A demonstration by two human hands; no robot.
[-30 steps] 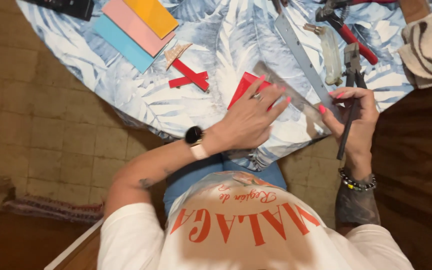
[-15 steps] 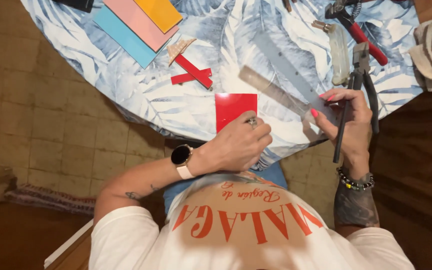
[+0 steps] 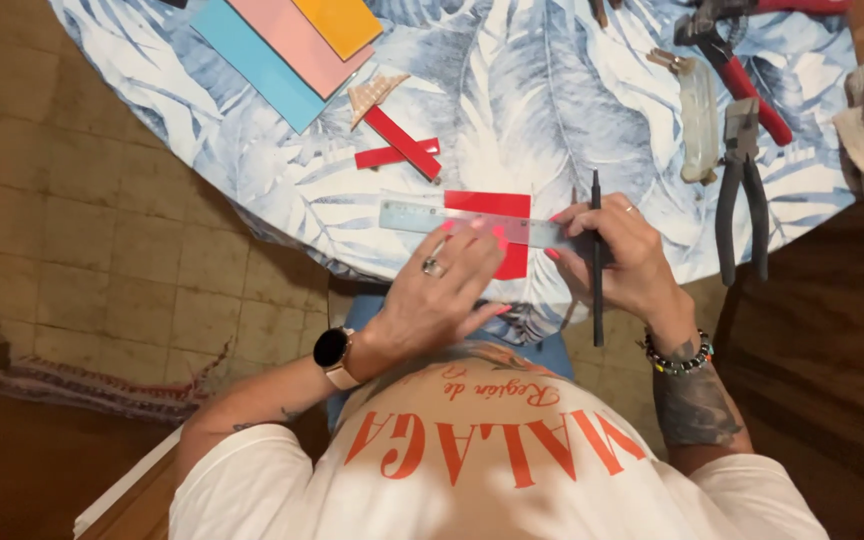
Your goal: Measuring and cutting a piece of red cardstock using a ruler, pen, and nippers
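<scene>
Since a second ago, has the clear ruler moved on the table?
Yes. The clear ruler has swung from a diagonal near the pliers to lie level across the red square, under the left hand.

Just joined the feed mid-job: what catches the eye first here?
A bright red square sheet near the table's front edge, with a clear plastic ruler laid across it. The left hand presses the ruler; the right hand holds a thin dark stick-like tool. Grey pliers lie right.
</scene>
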